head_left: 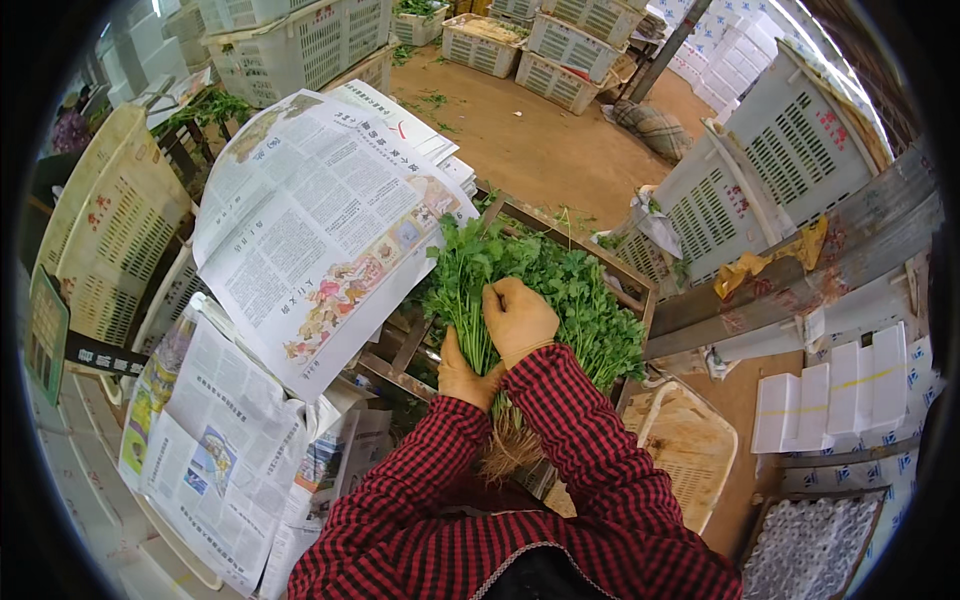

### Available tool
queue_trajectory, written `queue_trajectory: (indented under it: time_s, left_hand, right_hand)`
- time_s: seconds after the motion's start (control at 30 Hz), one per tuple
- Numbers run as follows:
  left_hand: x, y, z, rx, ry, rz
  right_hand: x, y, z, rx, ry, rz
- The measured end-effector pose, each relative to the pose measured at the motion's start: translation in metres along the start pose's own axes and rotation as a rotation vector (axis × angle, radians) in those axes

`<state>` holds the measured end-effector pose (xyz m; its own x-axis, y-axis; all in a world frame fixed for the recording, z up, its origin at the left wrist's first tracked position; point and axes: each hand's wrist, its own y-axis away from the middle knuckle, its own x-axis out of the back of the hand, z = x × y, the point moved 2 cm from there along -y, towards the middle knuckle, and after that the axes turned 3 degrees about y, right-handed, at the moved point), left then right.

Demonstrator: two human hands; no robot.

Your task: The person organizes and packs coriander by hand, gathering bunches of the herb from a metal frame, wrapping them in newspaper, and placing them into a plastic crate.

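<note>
A bunch of leafy green herbs (468, 280), which looks like coriander, is upright in front of me, leaves away from me. My left hand (466, 375) wraps round its stems from the left. My right hand (522, 318) is closed against the right side of the bunch, above the left hand; its fingertips are turned in, and what they pinch is hidden. More of the same greens (600, 325) lie to the right, on a wooden frame (630, 290). Brown roots (512, 447) hang below my wrists.
Newspaper sheets (300, 215) lie at the left, with more newspapers (220, 440) nearer me. Slatted plastic crates (300, 50) are stacked at the back and both sides. A yellowish basket (690, 440) sits at the right, near white foam boxes (830, 400). A metal beam (740, 290) crosses at right.
</note>
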<state>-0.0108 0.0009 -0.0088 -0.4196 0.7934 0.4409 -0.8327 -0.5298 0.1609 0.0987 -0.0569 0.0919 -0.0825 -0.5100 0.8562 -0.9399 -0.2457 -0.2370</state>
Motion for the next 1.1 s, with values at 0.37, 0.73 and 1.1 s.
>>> queue_trajectory:
  time_s: [0.37,0.73,1.1]
  left_hand:
    - [0.006,0.002,0.005,-0.001,-0.027,-0.065]
    - [0.015,-0.002,0.000,-0.024,0.049,-0.054]
    - [0.014,0.002,0.026,-0.266,0.139,0.098]
  right_hand:
    - [0.091,-0.108,0.042,-0.221,-1.133,0.508]
    - [0.161,0.042,0.032,-0.117,-1.260,0.067]
    - [0.108,0.189,0.089,-0.631,-1.122,-0.800]
